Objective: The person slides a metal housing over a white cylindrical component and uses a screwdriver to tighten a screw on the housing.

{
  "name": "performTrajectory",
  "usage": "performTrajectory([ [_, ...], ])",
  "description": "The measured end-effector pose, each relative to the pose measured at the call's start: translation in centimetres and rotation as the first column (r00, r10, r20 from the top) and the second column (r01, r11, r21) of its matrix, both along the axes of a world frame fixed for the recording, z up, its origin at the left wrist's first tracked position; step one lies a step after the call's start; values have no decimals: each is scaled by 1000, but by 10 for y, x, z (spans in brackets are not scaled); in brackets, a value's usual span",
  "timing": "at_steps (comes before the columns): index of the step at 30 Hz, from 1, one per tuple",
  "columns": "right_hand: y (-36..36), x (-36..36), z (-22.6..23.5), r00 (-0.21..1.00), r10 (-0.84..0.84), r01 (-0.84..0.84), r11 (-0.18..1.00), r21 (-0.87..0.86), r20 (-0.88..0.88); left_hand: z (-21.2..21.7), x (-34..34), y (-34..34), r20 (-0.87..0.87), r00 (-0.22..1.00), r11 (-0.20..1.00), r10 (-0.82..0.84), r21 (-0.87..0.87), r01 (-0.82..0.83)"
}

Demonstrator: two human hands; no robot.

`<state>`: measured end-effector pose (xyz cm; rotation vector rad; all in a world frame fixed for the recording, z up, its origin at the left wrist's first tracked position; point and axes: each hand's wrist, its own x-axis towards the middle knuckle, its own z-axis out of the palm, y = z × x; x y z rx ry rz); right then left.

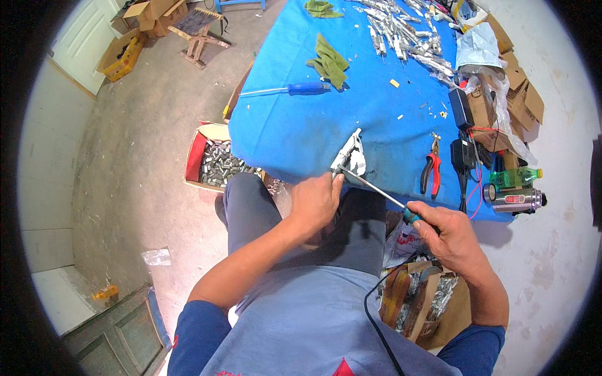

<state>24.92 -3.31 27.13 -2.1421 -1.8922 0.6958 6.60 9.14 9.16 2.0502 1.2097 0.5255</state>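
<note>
Angling up-left, screwdriver [384,193] in closed right hand [446,235]; left hand [315,202] grip clasps metal part [348,155]

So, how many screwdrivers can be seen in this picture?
2. One blue-handled screwdriver lies on the blue table, beside the green cloth. The other screwdriver is in the right hand, with its tip at the metal part. More could be hidden among the clutter.

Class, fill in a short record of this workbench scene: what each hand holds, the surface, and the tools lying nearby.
Left hand: grips a silver metal part at the table edge
Right hand: holds a screwdriver, tip at the part
Surface: blue table cover
Nearby tools: red-handled pliers; blue-handled screwdriver
Floor: cardboard box of metal pieces
</note>
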Motion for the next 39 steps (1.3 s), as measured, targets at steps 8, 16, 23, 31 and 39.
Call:
performTrajectory([
  [8,-31,-6,-43,904,140,-219,964,154,405,-12,11,-1,13,1000,994,16,104,-17],
  [16,-12,17,-26,939,-246,219,967,-131,-241,3,-4,4,-31,999,996,-26,-91,23],
  [23,-14,25,-34,961,-121,139,988,59,-249,11,-11,6,-83,994,990,-66,-126,55],
  [31,-3,29,-29,992,4,8,996,94,-128,7,-15,9,-87,993,989,-74,-132,62],
  [39,5,25,-21,994,-7,13,999,53,-112,6,-17,12,-46,996,986,-72,-155,64],
])
